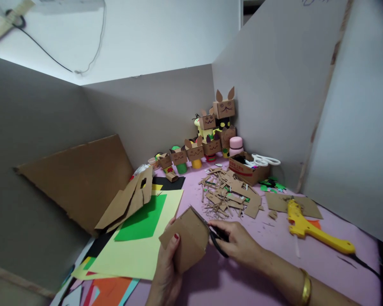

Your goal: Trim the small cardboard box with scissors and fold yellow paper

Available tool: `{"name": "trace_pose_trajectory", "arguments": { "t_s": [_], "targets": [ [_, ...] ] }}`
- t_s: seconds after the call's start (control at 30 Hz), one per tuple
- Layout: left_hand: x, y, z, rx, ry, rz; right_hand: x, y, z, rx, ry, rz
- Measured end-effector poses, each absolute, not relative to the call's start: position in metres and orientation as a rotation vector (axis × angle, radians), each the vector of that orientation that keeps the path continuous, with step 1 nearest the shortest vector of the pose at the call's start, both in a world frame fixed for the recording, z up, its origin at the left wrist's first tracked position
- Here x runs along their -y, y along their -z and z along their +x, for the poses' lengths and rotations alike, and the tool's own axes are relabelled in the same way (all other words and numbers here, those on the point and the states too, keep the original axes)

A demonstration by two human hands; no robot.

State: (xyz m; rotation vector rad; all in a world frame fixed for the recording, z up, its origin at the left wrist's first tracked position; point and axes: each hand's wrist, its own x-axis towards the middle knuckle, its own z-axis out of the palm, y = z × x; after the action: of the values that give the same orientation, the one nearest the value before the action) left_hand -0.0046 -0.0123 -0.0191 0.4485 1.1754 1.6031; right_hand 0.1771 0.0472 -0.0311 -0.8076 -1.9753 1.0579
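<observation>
My left hand (167, 267) grips a brown cardboard piece (188, 240) with angled edges, its thumb lying across the face. In my right hand (239, 242) is a pair of black-handled scissors (217, 239), fingers wrapped through the loops. The blades lie along the upper right edge of the cardboard; how far they are parted is hard to see. Beyond both hands lies a heap of cardboard scraps (225, 195). Left of the cardboard piece is a green paper sheet (142, 221) on a pale yellow paper sheet (130, 259).
A yellow glue gun (319, 236) rests on the right beside a flat cardboard sheet (312, 207). Behind stand several cardboard animal figures (194, 151), a pink jar (236, 145) and a box (250, 172) holding white-handled scissors (263, 160). A large cardboard sheet (79, 178) leans at left.
</observation>
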Motion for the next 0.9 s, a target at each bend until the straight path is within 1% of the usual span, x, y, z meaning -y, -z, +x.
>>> {"name": "trace_pose_trajectory", "arguments": {
  "t_s": [0.27,0.47,0.73,0.9],
  "targets": [
    [0.0127,0.0167,-0.0008,-1.12,-1.622,0.402,-0.0447,0.0247,0.1798,2.055,-0.907,-0.859],
    [0.013,0.017,0.0006,-1.092,-1.616,0.393,-0.0438,0.0225,0.1808,2.057,-0.902,-0.836],
    [0.0111,0.0162,-0.0006,-1.096,-1.629,0.355,-0.0446,0.0226,0.1796,2.043,-0.987,-0.808],
    [0.0123,0.0156,-0.0023,-1.072,-1.658,0.358,-0.0435,0.0227,0.1798,2.048,-0.856,-0.885]
  ]
}}
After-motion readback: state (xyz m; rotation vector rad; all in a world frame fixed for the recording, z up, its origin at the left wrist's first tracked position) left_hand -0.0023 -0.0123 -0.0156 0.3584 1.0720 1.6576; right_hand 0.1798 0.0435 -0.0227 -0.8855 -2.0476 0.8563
